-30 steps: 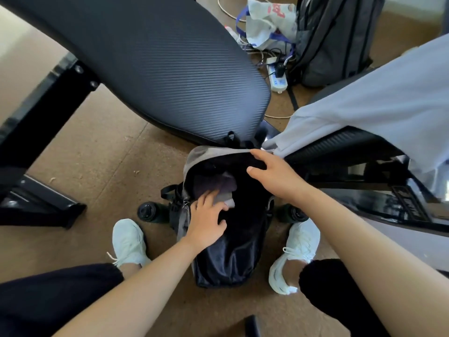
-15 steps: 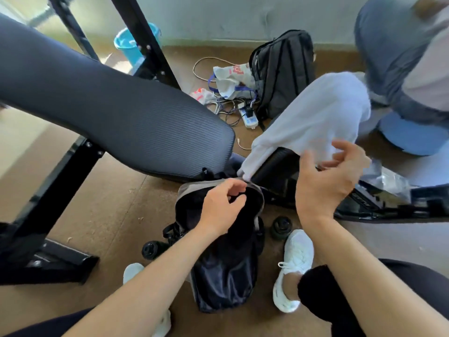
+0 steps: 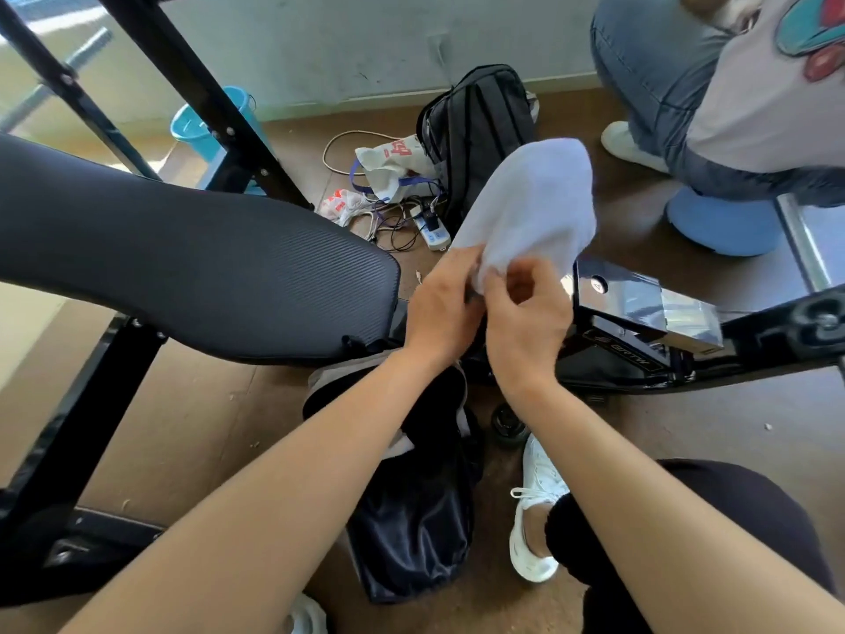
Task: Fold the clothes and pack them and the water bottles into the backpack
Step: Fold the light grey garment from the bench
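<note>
Brown floor below a black padded bench (image 3: 183, 267), black backpack (image 3: 411, 519) open between the feet: taking up the white garment (image 3: 526, 208) above it.

Left hand (image 3: 441, 308) gone from the backpack mouth since half a second ago, now beside the right hand (image 3: 526, 322) above the backpack, both pinching the garment's lower edge with curled fingers. Probably a sign of this piece coming next for folding; draped over the black frame (image 3: 640, 354) behind the backpack, not yet folded. Dark bottle (image 3: 505, 425) on the floor just right of the backpack, not packed. Red print on the white plastic bag (image 3: 393, 167) behind the backpack not readable; frame lettering perhaps "ERTW", not sure.
</note>
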`<state>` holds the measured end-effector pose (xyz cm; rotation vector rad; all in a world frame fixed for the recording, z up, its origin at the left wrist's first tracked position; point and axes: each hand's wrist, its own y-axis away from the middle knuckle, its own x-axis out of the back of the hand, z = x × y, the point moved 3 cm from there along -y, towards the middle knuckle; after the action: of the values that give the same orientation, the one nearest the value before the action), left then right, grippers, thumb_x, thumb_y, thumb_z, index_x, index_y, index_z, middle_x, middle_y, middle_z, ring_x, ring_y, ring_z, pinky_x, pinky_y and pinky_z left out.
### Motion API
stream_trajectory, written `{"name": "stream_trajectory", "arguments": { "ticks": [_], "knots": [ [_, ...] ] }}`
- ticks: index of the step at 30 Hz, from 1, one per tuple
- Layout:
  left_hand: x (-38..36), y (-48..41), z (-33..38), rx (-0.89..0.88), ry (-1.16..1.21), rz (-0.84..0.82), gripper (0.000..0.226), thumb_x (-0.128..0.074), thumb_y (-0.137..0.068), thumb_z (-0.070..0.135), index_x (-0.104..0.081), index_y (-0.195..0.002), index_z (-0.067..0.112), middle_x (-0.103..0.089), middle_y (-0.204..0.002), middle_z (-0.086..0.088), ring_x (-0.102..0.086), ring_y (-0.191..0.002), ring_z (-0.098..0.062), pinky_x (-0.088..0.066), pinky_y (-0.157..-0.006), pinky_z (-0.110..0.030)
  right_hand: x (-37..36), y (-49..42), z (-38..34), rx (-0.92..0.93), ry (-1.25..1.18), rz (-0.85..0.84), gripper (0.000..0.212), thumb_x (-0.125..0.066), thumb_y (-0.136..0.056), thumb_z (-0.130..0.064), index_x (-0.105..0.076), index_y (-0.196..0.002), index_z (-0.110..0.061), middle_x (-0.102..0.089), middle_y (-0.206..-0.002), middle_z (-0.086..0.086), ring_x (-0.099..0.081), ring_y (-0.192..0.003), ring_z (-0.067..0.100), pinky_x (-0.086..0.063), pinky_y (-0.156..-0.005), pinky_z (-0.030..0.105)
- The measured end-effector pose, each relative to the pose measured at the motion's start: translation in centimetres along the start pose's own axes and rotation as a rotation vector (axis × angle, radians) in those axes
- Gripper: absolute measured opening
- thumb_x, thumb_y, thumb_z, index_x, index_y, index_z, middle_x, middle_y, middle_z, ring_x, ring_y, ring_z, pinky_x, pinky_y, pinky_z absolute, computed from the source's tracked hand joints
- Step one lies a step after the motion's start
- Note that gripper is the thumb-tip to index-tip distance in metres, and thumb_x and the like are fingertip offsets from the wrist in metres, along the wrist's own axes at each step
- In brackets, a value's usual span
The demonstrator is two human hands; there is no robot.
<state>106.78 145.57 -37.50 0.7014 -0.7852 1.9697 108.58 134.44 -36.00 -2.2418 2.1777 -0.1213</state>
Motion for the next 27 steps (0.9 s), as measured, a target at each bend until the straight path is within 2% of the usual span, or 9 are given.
{"name": "stream_trajectory", "arguments": {
  "ticks": [3, 7, 10, 13, 18, 20, 23, 25, 27],
  "knots": [
    [1.8, 0.2, -0.8, 0.027, 0.135, 0.058, 0.008, -0.064, -0.094, 0.021, -0.071, -0.096, 0.024, -0.069, -0.085, 0.009, -0.064, -0.082, -0.015, -0.047, -0.069, -0.03, -1.4, 0.5, -0.4, 0.254, 0.096, -0.207, 0.012, -0.071, -0.09, -0.014, -0.061, -0.087, -0.008, -0.058, -0.089, 0.004, -0.057, -0.08, 0.019, -0.05, -0.072, 0.031],
    [4.5, 1.7, -2.4, 0.19, 0.284, 0.137, 0.017, -0.064, -0.093, 0.008, -0.066, -0.097, 0.024, -0.067, -0.082, 0.014, -0.058, -0.072, 0.002, -0.045, -0.067, -0.021, -2.1, 0.9, -0.8, 0.396, 0.13, -0.24, 0.014, -0.068, -0.087, -0.017, -0.058, -0.09, -0.008, -0.049, -0.097, -0.002, -0.05, -0.093, 0.023, -0.045, -0.081, 0.029],
    [6.5, 3.6, -2.3, 0.215, 0.37, 0.164, 0.014, -0.058, -0.096, 0.004, -0.064, -0.093, 0.017, -0.064, -0.081, 0.01, -0.054, -0.072, 0.0, -0.045, -0.066, -0.024, -2.2, 1.7, -1.2, 0.308, 0.061, -0.311, 0.016, -0.067, -0.093, -0.019, -0.051, -0.091, -0.017, -0.051, -0.084, -0.015, -0.048, -0.08, 0.009, -0.043, -0.075, 0.025],
    [8.0, 5.8, -1.8, 0.26, 0.468, 0.137, 0.017, -0.056, -0.097, 0.019, -0.063, -0.088, 0.007, -0.062, -0.08, -0.002, -0.053, -0.076, -0.013, -0.045, -0.069, -0.04, -2.3, 3.2, -1.9, 0.227, -0.023, -0.378, 0.016, -0.068, -0.095, -0.017, -0.053, -0.099, -0.015, -0.059, -0.085, -0.013, -0.056, -0.077, -0.001, -0.045, -0.073, 0.017],
    [10.8, 9.9, -1.4, 0.433, 0.665, 0.063, 0.029, -0.064, -0.095, 0.025, -0.07, -0.093, -0.004, -0.072, -0.087, -0.017, -0.067, -0.082, -0.02, -0.056, -0.074, -0.036, -2.8, 7.5, -2.8, 0.209, -0.043, -0.693, 0.059, -0.08, -0.086, -0.026, -0.046, -0.134, -0.016, -0.067, -0.099, 0.001, -0.067, -0.09, 0.009, -0.053, -0.079, 0.021],
    [12.1, 11.5, -1.4, 0.458, 0.667, 0.046, 0.021, -0.059, -0.098, 0.012, -0.077, -0.09, 0.007, -0.077, -0.091, -0.009, -0.072, -0.088, -0.019, -0.059, -0.081, -0.033, -2.8, 9.1, -2.7, 0.202, -0.018, -0.78, 0.038, -0.076, -0.091, -0.023, -0.06, -0.124, -0.016, -0.068, -0.093, -0.007, -0.064, -0.083, 0.004, -0.05, -0.075, 0.021],
    [13.8, 14.5, -2.0, 0.483, 0.651, -0.02, 0.029, -0.051, -0.101, 0.007, -0.08, -0.097, 0.007, -0.079, -0.105, -0.007, -0.072, -0.1, -0.019, -0.055, -0.094, -0.033, -2.2, 10.4, -1.9, 0.099, 0.012, -0.811, 0.007, -0.069, -0.096, -0.017, -0.072, -0.102, -0.018, -0.066, -0.075, -0.002, -0.059, -0.071, 0.011, -0.051, -0.069, 0.038],
    [14.8, 16.7, -3.0, 0.523, 0.601, -0.036, 0.028, -0.056, -0.103, 0.016, -0.078, -0.096, 0.001, -0.076, -0.096, -0.003, -0.068, -0.087, -0.017, -0.053, -0.085, -0.035, -1.4, 11.5, -1.5, 0.059, 0.077, -0.806, 0.006, -0.067, -0.097, -0.02, -0.073, -0.095, -0.02, -0.069, -0.077, 0.004, -0.061, -0.072, 0.014, -0.054, -0.075, 0.046],
    [15.7, 19.0, -3.9, 0.557, 0.575, -0.067, 0.045, -0.062, -0.099, 0.033, -0.071, -0.094, -0.011, -0.066, -0.085, -0.007, -0.057, -0.078, -0.017, -0.047, -0.075, -0.035, -0.7, 12.9, -1.4, 0.002, 0.088, -0.84, 0.011, -0.064, -0.099, -0.022, -0.072, -0.093, -0.019, -0.07, -0.082, 0.01, -0.062, -0.076, 0.016, -0.055, -0.081, 0.05]
  ]
}}
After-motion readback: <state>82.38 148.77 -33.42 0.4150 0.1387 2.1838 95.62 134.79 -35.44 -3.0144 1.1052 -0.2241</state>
